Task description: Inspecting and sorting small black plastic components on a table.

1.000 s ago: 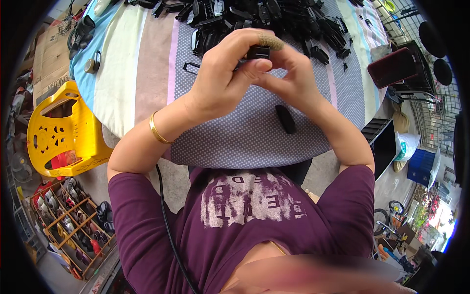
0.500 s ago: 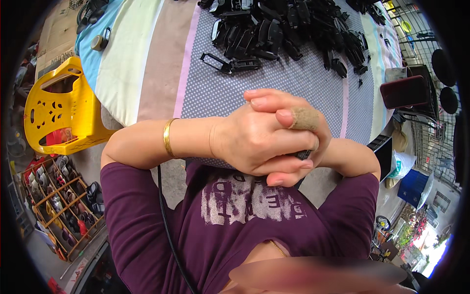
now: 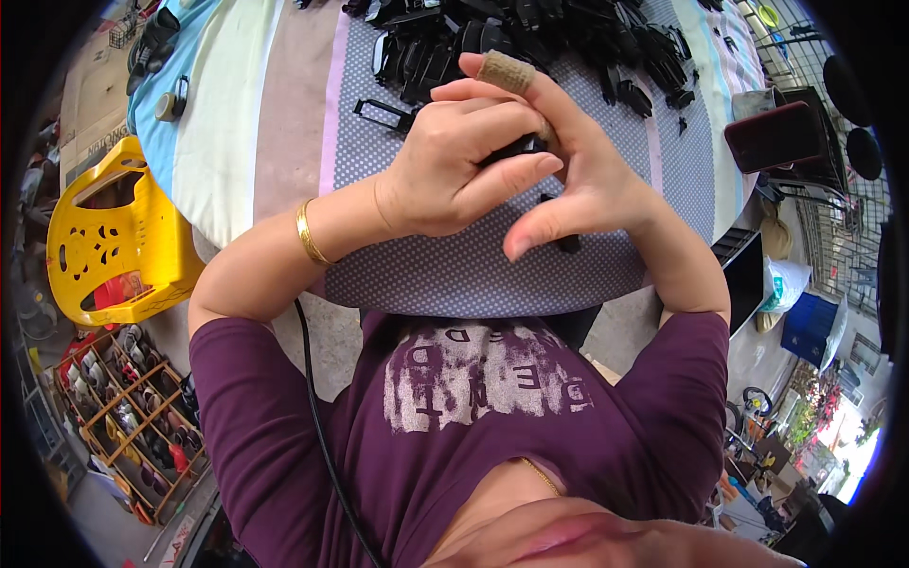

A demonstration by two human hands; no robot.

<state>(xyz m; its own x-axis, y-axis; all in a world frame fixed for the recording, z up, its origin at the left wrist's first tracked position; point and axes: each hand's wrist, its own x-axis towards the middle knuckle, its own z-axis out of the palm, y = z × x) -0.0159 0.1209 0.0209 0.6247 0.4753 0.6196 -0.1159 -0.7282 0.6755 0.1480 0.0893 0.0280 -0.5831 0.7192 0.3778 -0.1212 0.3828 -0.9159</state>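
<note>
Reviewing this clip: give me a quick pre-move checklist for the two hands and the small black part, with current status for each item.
1. Left hand closed around the small black part: ok.
2. Right hand touching the part: ok.
3. Part's orientation visible: cannot tell, fingers cover most of it.
4. Tan wrap in place on the right finger: ok.
5. Pile of black parts on the table behind the hands: ok.
6. Loose black piece on the dotted cloth: ok.

Both hands, the left hand (image 3: 453, 166) and the right hand (image 3: 578, 180), meet above the near part of the table (image 3: 284, 114), where the dotted cloth (image 3: 454, 270) lies bare except for one small black piece (image 3: 566, 242). Farther back, a heap of black plastic parts (image 3: 530, 38) blocks the way across. The striped cloth (image 3: 237, 142) to the left lies open; a yellow chair (image 3: 118, 241) stands beside that edge.
</note>
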